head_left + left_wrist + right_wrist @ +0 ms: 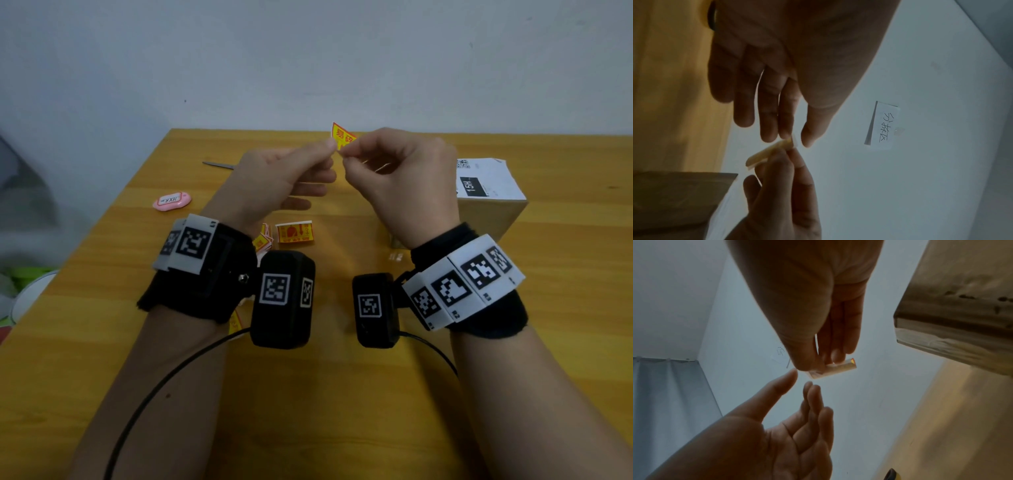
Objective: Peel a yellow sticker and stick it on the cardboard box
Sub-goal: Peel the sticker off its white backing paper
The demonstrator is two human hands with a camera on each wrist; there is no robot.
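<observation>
A small yellow sticker (pixel 340 135) with red print is held up in the air above the far part of the table. My right hand (pixel 346 152) pinches it between thumb and fingers; the right wrist view shows this grip on the sticker (pixel 836 369). My left hand (pixel 329 145) has nearly straight fingers. Its thumb and forefinger lie on either side of the sticker's white edge (pixel 795 141), with a small gap between them. The cardboard box (pixel 493 212), with a white label on top, stands on the table to the right of my right hand.
More yellow stickers (pixel 294 232) lie on the wooden table (pixel 342 394) below my left hand. A pink tag (pixel 171 201) and a thin metal blade (pixel 217 165) lie at the left. A handwritten paper note (pixel 885 125) hangs on the wall. Cables trail from both wrists.
</observation>
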